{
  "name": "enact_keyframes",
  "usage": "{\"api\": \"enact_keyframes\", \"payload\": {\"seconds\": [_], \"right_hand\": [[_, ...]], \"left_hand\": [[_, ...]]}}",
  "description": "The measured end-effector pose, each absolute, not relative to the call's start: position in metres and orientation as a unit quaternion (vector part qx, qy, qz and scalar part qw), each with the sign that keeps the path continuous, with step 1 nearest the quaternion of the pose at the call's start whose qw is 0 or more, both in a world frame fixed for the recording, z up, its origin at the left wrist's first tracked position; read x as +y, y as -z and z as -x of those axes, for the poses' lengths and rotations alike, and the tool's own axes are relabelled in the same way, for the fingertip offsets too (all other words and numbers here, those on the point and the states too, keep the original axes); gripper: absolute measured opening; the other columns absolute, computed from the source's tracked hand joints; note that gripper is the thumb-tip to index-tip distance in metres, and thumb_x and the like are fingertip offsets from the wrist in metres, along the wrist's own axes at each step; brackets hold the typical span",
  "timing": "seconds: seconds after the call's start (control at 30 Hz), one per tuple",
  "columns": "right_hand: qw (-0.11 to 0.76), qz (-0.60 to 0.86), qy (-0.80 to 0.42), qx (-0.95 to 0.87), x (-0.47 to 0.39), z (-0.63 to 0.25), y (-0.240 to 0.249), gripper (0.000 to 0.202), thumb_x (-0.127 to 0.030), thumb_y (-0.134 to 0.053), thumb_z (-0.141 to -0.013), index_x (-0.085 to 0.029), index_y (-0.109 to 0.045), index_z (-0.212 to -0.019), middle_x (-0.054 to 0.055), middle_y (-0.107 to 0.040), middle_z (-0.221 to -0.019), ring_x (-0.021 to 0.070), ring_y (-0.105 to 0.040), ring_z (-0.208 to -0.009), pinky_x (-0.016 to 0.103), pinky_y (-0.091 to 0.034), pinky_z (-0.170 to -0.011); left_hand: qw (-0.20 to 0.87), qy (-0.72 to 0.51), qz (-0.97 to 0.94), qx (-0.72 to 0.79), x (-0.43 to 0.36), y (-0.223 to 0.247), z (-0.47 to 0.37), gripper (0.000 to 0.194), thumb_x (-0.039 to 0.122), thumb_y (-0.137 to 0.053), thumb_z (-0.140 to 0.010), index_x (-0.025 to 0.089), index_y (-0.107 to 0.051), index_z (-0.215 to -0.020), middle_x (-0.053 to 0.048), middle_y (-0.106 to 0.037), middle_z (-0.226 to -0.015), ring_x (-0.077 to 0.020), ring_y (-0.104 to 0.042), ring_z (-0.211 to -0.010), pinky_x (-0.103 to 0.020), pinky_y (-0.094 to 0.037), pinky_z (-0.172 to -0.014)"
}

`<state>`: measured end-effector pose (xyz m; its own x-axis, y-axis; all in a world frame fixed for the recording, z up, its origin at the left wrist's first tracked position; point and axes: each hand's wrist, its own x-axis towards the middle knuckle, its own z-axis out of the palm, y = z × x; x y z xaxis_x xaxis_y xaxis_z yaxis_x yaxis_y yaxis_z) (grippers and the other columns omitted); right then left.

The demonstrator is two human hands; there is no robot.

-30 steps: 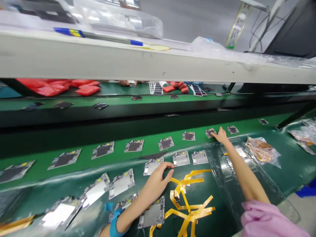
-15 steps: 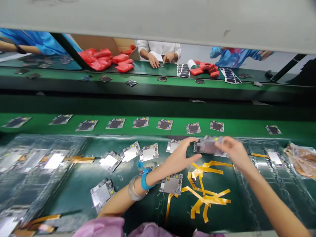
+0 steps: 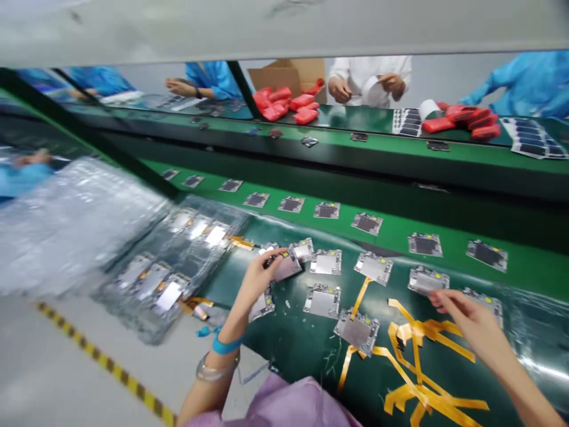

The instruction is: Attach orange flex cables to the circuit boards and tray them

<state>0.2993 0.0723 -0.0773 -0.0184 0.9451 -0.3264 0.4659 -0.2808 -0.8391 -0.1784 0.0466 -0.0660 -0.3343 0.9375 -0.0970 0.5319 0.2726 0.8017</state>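
My left hand [image 3: 256, 280] is closed on the edge of a circuit board [image 3: 287, 268] with a grey metal shield, tilted above other boards. A board [image 3: 262, 303] lies partly hidden under that hand and wrist. My right hand [image 3: 464, 314] has its fingers drawn together at the lower edge of another circuit board [image 3: 427, 280]; whether it grips anything is unclear. Between the hands lie several shielded boards, including one [image 3: 326, 261] and one [image 3: 322, 300]. A board [image 3: 356, 332] with yellow ribbon cables stands nearer to me.
Loose yellow flex cables [image 3: 420, 338] are heaped at front right. Beyond the mat, a green belt [image 3: 306, 228] carries a row of dark-faced boards. Plastic trays [image 3: 146, 314] with boards stand at left. Co-workers sit across the line near red bundles [image 3: 466, 121].
The view has swung left. My left hand has moved left and closed on a circuit board. My right hand, which held a board up, is now lower, at a board on the mat.
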Motion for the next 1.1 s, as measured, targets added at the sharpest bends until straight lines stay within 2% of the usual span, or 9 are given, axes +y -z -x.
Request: {"api": "enact_keyframes", "payload": {"seconds": [0.17, 0.33, 0.43, 0.5, 0.63, 0.8, 0.97, 1.07, 1.1], "right_hand": [[0.244, 0.625, -0.469, -0.574, 0.094, -0.289, 0.088, 0.059, -0.073, -0.063, -0.074, -0.019, -0.076, -0.094, 0.013, -0.076, -0.099, 0.0285, -0.071, -0.087, 0.040, -0.060, -0.083], [0.277, 0.624, -0.394, -0.615, 0.140, -0.279, 0.085, 0.054, -0.066, -0.057, -0.081, -0.016, -0.074, -0.091, 0.014, -0.076, -0.090, 0.0254, -0.071, -0.075, 0.037, -0.059, -0.070], [0.289, 0.640, -0.331, -0.630, 0.173, -0.275, 0.087, 0.049, -0.062, -0.057, -0.084, -0.016, -0.073, -0.091, 0.013, -0.075, -0.091, 0.0262, -0.070, -0.080, 0.039, -0.057, -0.077], [0.287, 0.641, -0.291, -0.649, 0.193, -0.264, 0.089, 0.042, -0.055, -0.060, -0.087, -0.015, -0.072, -0.094, 0.013, -0.074, -0.094, 0.0253, -0.069, -0.085, 0.042, -0.055, -0.084], [0.268, 0.610, -0.237, -0.707, 0.220, -0.224, 0.095, 0.035, -0.040, -0.065, -0.094, -0.015, -0.064, -0.119, 0.011, -0.064, -0.124, 0.0240, -0.063, -0.109, 0.046, -0.051, -0.096], [0.250, 0.588, -0.199, -0.743, 0.231, -0.191, 0.092, 0.043, -0.038, -0.063, -0.097, -0.017, -0.056, -0.133, 0.011, -0.056, -0.134, 0.0277, -0.057, -0.120, 0.052, -0.047, -0.102], [0.245, 0.570, -0.216, -0.754, 0.206, -0.194, 0.065, 0.032, -0.034, -0.053, -0.102, -0.014, -0.060, -0.125, 0.009, -0.059, -0.126, 0.0245, -0.060, -0.115, 0.047, -0.050, -0.098], [0.230, 0.527, -0.268, -0.773, 0.161, -0.194, 0.042, 0.022, -0.030, -0.053, -0.101, -0.014, -0.067, -0.107, 0.004, -0.067, -0.103, 0.0197, -0.066, -0.099, 0.038, -0.053, -0.091], [0.224, 0.511, -0.286, -0.779, 0.143, -0.195, 0.035, 0.018, -0.029, -0.057, -0.098, -0.016, -0.068, -0.103, 0.003, -0.068, -0.099, 0.0182, -0.067, -0.093, 0.035, -0.054, -0.088]], "left_hand": [[0.194, -0.328, -0.516, 0.767, 0.089, 0.073, 0.262, 0.040, 0.036, -0.047, -0.093, 0.013, -0.069, -0.118, -0.012, -0.070, -0.122, -0.0270, -0.061, -0.111, -0.039, -0.045, -0.100], [0.176, -0.285, -0.581, 0.741, 0.153, 0.091, 0.291, 0.032, 0.028, -0.052, -0.087, 0.013, -0.074, -0.105, -0.010, -0.074, -0.104, -0.0262, -0.063, -0.101, -0.038, -0.045, -0.097], [0.139, -0.280, -0.597, 0.739, 0.170, 0.102, 0.294, 0.031, 0.026, -0.051, -0.085, 0.012, -0.074, -0.101, -0.011, -0.073, -0.095, -0.0286, -0.062, -0.099, -0.043, -0.042, -0.100], [0.100, -0.288, -0.594, 0.744, 0.171, 0.107, 0.293, 0.031, 0.026, -0.051, -0.086, 0.010, -0.072, -0.103, -0.014, -0.071, -0.100, -0.0313, -0.060, -0.104, -0.047, -0.038, -0.104], [0.044, -0.303, -0.594, 0.744, 0.162, 0.108, 0.284, 0.027, 0.027, -0.055, -0.085, 0.010, -0.069, -0.102, -0.018, -0.066, -0.111, -0.0346, -0.054, -0.114, -0.050, -0.037, -0.106], [0.001, -0.323, -0.617, 0.718, 0.152, 0.091, 0.231, 0.024, 0.023, -0.051, -0.092, 0.015, -0.064, -0.111, -0.017, -0.060, -0.127, -0.0353, -0.048, -0.126, -0.057, -0.031, -0.110], [0.077, -0.331, -0.740, 0.580, 0.142, 0.060, 0.114, 0.026, 0.029, -0.056, -0.096, 0.023, -0.061, -0.121, -0.009, -0.058, -0.136, -0.0266, -0.047, -0.132, -0.047, -0.036, -0.114], [0.161, -0.326, -0.816, 0.451, 0.130, 0.039, 0.050, 0.061, 0.038, -0.069, -0.089, 0.022, -0.046, -0.142, -0.014, -0.038, -0.157, -0.0324, -0.028, -0.147, -0.052, -0.028, -0.120], [0.200, -0.307, -0.832, 0.417, 0.124, 0.034, 0.035, 0.070, 0.038, -0.072, -0.087, 0.022, -0.040, -0.147, -0.014, -0.036, -0.158, -0.0335, -0.029, -0.147, -0.052, -0.030, -0.118]]}}
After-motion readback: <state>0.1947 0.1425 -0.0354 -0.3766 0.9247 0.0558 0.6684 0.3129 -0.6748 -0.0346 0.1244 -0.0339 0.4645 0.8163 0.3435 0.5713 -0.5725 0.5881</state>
